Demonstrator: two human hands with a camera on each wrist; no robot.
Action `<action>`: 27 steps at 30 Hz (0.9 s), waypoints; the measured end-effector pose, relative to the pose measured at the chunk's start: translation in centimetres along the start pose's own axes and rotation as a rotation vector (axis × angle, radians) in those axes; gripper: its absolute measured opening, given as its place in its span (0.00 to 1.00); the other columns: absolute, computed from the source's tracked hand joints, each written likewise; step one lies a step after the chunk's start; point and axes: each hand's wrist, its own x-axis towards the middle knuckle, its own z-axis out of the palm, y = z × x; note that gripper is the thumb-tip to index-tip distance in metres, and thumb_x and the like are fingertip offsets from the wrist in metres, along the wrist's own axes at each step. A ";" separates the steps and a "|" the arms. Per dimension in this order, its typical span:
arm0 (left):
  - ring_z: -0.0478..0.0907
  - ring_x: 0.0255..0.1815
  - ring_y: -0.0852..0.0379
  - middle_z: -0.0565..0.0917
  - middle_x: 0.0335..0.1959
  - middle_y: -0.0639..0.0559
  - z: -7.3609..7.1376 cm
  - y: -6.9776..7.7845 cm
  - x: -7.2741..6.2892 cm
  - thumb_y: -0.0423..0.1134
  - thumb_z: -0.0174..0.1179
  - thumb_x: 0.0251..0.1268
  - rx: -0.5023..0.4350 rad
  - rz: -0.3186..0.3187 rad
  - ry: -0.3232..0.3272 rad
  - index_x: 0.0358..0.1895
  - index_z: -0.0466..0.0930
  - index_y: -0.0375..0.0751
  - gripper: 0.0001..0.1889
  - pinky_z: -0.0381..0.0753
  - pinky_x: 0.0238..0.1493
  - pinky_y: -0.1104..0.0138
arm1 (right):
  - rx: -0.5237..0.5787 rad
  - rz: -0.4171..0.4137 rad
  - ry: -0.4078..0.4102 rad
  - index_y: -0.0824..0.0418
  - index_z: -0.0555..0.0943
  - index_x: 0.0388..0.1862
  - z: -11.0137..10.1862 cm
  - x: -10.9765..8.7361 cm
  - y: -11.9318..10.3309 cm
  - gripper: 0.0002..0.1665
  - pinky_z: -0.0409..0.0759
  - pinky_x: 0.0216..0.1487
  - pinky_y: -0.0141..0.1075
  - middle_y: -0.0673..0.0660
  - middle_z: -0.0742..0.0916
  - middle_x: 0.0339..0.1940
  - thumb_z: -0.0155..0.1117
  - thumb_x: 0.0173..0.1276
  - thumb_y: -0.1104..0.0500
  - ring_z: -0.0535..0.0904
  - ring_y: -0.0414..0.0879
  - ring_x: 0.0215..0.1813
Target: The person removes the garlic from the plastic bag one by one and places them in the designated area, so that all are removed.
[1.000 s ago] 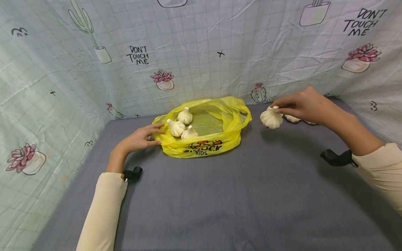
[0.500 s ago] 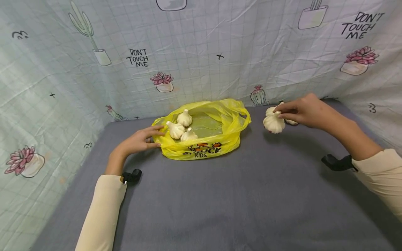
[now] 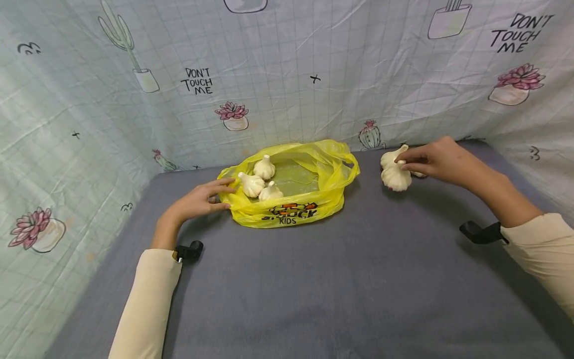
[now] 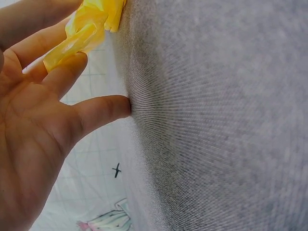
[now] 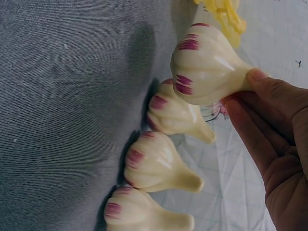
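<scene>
A yellow plastic bag (image 3: 329,197) lies with its mouth open in the head view. Inside its left part sit three white garlic bulbs (image 3: 253,185). My left hand (image 3: 196,203) rests at the bag's left rim, fingers fairly straight; the left wrist view has the thumb (image 4: 103,113) apart from the yellow plastic. To the right of the bag, my right hand (image 3: 441,157) pinches a garlic bulb (image 5: 207,67) by its neck between thumb and fingertips. It hangs above the table, purple streaks showing in the right wrist view. Behind it stands a row of three garlic bulbs (image 5: 159,163).
A grey cloth (image 3: 314,279) covers the table. Close behind the bag and the row rises a patterned curtain (image 3: 287,89), which also runs along the left side. The bag's loop handle (image 3: 352,167) sticks out to the right.
My right hand has moved slightly right and down with the garlic bulb, away from the bag. Another garlic bulb behind it has come into view. The left hand stays at the rim.
</scene>
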 end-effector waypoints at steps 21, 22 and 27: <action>0.57 0.79 0.37 0.57 0.82 0.44 -0.1 -0.2 0.2 0.42 0.62 0.75 -0.008 -0.004 -0.004 0.72 0.72 0.37 0.27 0.71 0.68 0.43 | 0.017 0.082 -0.056 0.58 0.91 0.46 1.2 -0.5 1.5 0.12 0.68 0.23 0.32 0.48 0.90 0.29 0.76 0.62 0.62 0.65 0.31 0.19; 0.58 0.79 0.37 0.57 0.82 0.44 -0.1 -0.2 0.2 0.42 0.62 0.75 -0.007 -0.005 -0.005 0.72 0.72 0.37 0.27 0.71 0.68 0.43 | 0.018 0.092 -0.062 0.58 0.91 0.46 1.3 -0.5 1.5 0.12 0.68 0.23 0.32 0.48 0.91 0.31 0.75 0.63 0.62 0.65 0.31 0.19; 0.59 0.78 0.35 0.58 0.81 0.42 0.1 -0.1 0.1 0.42 0.62 0.74 0.005 0.006 0.008 0.72 0.73 0.36 0.27 0.71 0.68 0.43 | 0.032 0.160 -0.090 0.58 0.91 0.49 1.3 -0.7 1.3 0.13 0.68 0.24 0.33 0.50 0.91 0.32 0.74 0.66 0.60 0.65 0.33 0.19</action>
